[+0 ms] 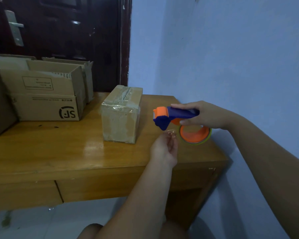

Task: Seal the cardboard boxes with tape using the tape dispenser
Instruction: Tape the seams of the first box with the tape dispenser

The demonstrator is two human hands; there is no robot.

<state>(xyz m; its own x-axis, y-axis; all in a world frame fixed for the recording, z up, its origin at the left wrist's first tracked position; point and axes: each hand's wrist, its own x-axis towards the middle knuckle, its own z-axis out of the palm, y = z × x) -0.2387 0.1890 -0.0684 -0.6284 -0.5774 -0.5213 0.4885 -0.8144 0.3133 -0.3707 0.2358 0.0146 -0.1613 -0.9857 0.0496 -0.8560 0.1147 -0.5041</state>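
Nearest me, the left hand [164, 148] has its fingers loosely curled beside a glint of clear tape [171, 133]; I cannot tell whether they pinch it. Just above them, the right hand [204, 116] clamps the handle of the one tape dispenser [176, 115]. Beyond the fingertips one small box [121, 116] stands taped shut. Farther off, at least three cartons [47, 100] gape open, still to be sealed.

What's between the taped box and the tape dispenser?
Nothing: only bare table shows between the taped box and the dispenser in the right hand, head view.
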